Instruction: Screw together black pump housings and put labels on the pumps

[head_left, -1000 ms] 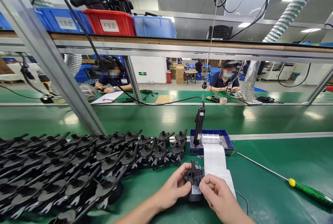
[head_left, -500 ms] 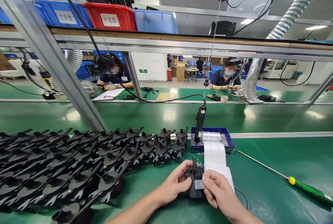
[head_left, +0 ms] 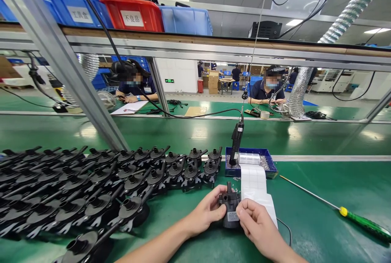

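Observation:
My left hand (head_left: 206, 213) grips a small black pump part (head_left: 229, 206) from its left side, fingers curled round the body. A small white label sits on the part's front face. My right hand (head_left: 258, 226) is closed against the right side of the same part, thumb pressing on that label. The part stands upright on the green table (head_left: 320, 222), its nozzle pointing up. Just behind the hands a strip of white labels (head_left: 255, 185) runs off a roll.
Several black pump parts (head_left: 91, 189) lie in rows at the left. A blue tray of screws (head_left: 269, 167) holds the label roll, with a hanging electric screwdriver (head_left: 236, 141) above it. A green-handled screwdriver (head_left: 363, 224) lies at right. Two people sit across the line.
The view has shifted slightly down and left. My right thumb has pressed the label onto the part's front; both hands keep their hold on it.

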`<state>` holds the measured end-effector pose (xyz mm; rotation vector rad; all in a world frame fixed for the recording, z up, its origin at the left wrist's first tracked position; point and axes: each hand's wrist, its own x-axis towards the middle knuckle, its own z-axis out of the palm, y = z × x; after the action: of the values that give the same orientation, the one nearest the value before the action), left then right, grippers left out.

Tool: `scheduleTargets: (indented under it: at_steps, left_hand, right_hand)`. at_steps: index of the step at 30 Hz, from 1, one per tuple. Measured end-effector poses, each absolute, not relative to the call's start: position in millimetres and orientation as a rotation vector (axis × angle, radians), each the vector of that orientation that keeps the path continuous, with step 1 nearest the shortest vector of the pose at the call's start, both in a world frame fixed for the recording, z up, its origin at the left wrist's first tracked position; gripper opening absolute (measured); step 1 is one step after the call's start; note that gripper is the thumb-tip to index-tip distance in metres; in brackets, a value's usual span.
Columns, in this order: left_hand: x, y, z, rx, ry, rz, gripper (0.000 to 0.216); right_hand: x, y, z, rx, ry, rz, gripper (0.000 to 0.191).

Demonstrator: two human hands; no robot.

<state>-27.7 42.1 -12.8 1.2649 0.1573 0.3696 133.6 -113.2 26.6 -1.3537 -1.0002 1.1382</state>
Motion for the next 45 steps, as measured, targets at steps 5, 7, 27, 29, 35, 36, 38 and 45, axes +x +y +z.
scheduleTargets:
  at_steps: [5, 7, 27, 29, 35, 36, 38, 45]
  left_hand:
    - [-27.4, 41.5, -12.2, 1.271, 0.156, 0.375, 0.062]
    - [-27.5, 40.9, -11.5, 1.267, 0.151, 0.373, 0.063]
    - [-27.9, 38.5, -5.6, 1.257, 0.139, 0.38, 0.064]
    - [-28.4, 39.0, -6.1, 1.242, 0.132, 0.391, 0.062]
    - [-28.0, 35.9, -5.1, 1.296, 0.103, 0.396, 0.059]
    - [-27.6, 34.9, -5.4, 1.307, 0.096, 0.406, 0.059]
    - [-26.8, 33.5, -6.3, 1.322, 0.091, 0.425, 0.058]
    - [-29.5, 34.0, -0.4, 1.379, 0.079, 0.417, 0.06]
  right_hand:
    - [134.1, -113.9, 27.1, -1.4, -1.036, 1.091, 0.067]
    - [134.2, -114.1, 26.8, -1.415, -1.039, 1.08, 0.068]
    - [147.8, -122.5, 21.0, -1.721, -1.758, 0.122, 0.033]
    - [156.3, -122.3, 23.8, -1.78, -1.785, -0.038, 0.031]
    - [155.9, -115.0, 30.5, -2.018, -1.792, 0.137, 0.042]
    - [150.5, -113.7, 29.7, -2.058, -1.781, 0.14, 0.042]
    - [138.4, -111.3, 26.6, -2.124, -1.727, 0.119, 0.042]
    - [131.1, -111.9, 35.9, -2.125, -1.68, 0.252, 0.046]
